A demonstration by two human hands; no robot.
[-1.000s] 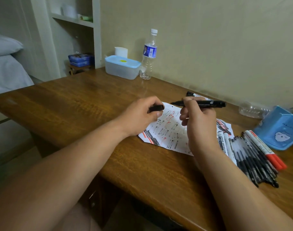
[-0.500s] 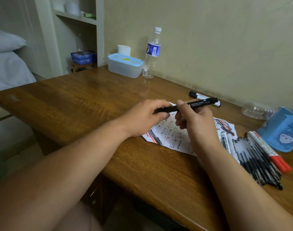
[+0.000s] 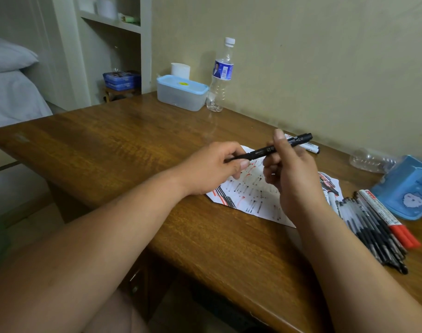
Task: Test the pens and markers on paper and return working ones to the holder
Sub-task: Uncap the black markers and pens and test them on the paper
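A black marker is held level above the scribbled white paper. My right hand grips its barrel, thumb raised over it. My left hand pinches the marker's capped left end. A row of black pens and red-capped markers lies on the desk right of the paper. The blue holder lies tipped at the far right. Another black-and-white marker rests behind my hands near the wall.
A wooden desk stands against a beige wall. At the back sit a lidded plastic box, a water bottle and a white cup. A crushed clear bottle lies by the holder. A bed and shelves are on the left.
The cap in my left hand and the marker in my right hand came together; the cap now sits on the marker's tip. The marker tilted up to the right.
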